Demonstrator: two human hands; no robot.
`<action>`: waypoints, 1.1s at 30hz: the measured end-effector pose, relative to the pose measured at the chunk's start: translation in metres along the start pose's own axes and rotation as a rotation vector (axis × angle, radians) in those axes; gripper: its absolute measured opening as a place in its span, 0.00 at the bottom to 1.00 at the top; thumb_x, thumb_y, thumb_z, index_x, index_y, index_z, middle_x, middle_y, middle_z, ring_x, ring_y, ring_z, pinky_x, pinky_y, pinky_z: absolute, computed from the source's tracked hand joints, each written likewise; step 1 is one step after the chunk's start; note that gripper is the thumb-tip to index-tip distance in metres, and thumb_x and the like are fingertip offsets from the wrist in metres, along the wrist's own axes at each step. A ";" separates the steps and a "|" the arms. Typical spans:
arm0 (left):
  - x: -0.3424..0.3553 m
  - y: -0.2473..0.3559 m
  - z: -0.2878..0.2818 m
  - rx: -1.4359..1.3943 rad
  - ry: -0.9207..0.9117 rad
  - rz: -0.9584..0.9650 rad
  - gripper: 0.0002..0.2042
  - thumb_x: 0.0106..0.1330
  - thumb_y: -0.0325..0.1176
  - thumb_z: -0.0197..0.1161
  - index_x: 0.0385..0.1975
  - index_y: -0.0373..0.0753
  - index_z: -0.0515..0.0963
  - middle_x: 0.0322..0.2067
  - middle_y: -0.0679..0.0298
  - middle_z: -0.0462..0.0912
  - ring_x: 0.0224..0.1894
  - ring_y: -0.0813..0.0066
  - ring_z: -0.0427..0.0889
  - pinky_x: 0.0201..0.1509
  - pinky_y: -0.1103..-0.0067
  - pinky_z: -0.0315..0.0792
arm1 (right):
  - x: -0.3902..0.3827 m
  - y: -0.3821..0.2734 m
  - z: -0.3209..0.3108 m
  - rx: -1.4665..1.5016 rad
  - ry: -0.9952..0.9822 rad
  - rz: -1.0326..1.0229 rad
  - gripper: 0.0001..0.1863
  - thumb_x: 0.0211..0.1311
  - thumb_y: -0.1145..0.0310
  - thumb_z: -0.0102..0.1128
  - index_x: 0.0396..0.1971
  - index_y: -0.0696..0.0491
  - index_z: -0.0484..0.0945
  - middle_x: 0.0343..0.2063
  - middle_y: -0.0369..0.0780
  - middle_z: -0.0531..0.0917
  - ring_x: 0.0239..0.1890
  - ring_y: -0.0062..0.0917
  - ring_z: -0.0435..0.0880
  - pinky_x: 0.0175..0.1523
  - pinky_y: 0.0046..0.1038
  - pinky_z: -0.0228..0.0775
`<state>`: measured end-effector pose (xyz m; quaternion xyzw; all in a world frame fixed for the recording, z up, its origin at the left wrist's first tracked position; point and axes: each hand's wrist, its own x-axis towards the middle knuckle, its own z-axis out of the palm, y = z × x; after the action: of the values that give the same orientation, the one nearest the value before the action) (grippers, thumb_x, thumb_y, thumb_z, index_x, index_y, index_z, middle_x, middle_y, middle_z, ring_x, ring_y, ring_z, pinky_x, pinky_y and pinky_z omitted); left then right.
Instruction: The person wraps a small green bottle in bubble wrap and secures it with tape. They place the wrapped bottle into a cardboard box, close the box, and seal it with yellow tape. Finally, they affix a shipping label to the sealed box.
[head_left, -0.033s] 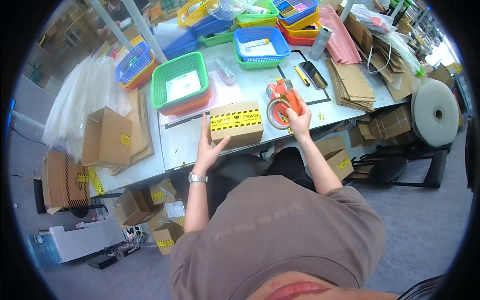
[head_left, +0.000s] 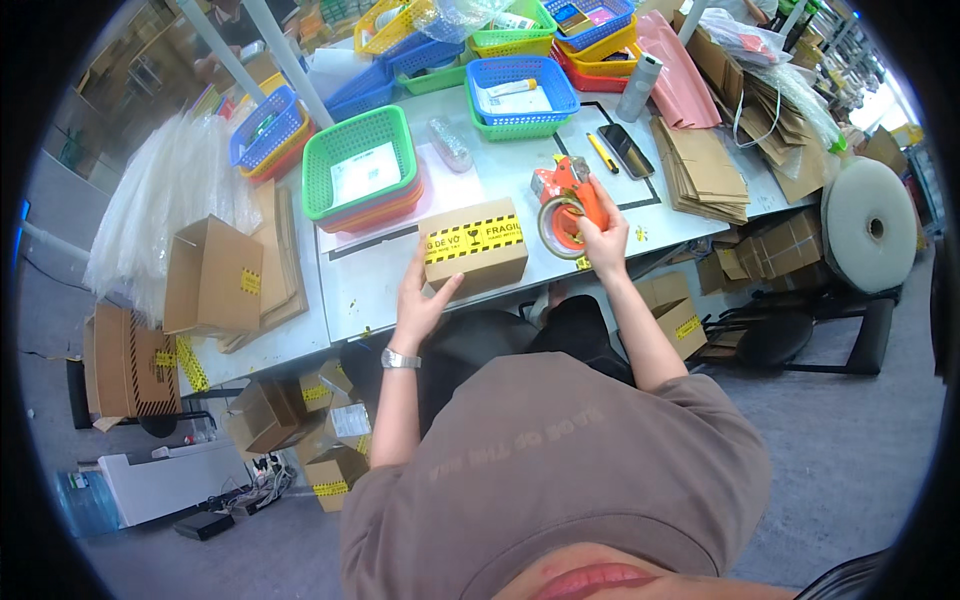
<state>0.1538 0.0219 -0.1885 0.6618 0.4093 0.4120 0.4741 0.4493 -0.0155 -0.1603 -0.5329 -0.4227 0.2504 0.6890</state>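
A small cardboard box (head_left: pixel 476 270) stands on the white table in front of me, with yellow-and-black warning tape (head_left: pixel 480 236) across its top. My left hand (head_left: pixel 420 300) holds it at the near left corner, the thumb on the front face and the fingers along the left side. To the right of the box, my right hand (head_left: pixel 604 240) grips an orange tape dispenser (head_left: pixel 566 185) with a tape roll in it. The dispenser is apart from the box.
Stacked baskets, green on top (head_left: pixel 318 190), stand behind the box. A phone (head_left: pixel 627 150) and a yellow cutter (head_left: pixel 602 152) lie behind the dispenser. Flat cardboard (head_left: pixel 700 170) is stacked right; an open box (head_left: pixel 215 280) and bubble wrap (head_left: pixel 165 190) sit left.
The box has shifted slightly to the right with my left hand on it. My right hand and the dispenser have moved only a little, to the right.
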 end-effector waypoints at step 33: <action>0.072 0.070 0.058 -0.205 -0.300 -0.113 0.20 0.72 0.47 0.54 0.31 0.33 0.78 0.22 0.69 0.79 0.19 0.85 0.76 0.23 0.84 0.70 | -0.006 -0.084 -0.016 -0.739 -0.617 -0.425 0.41 0.30 0.72 0.63 0.57 0.41 0.77 0.35 0.41 0.81 0.33 0.34 0.81 0.40 0.30 0.76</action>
<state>0.2418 0.0570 -0.1223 0.6401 0.3265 0.3209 0.6170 0.4507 -0.0540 -0.0833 -0.5443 -0.7648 0.0848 0.3341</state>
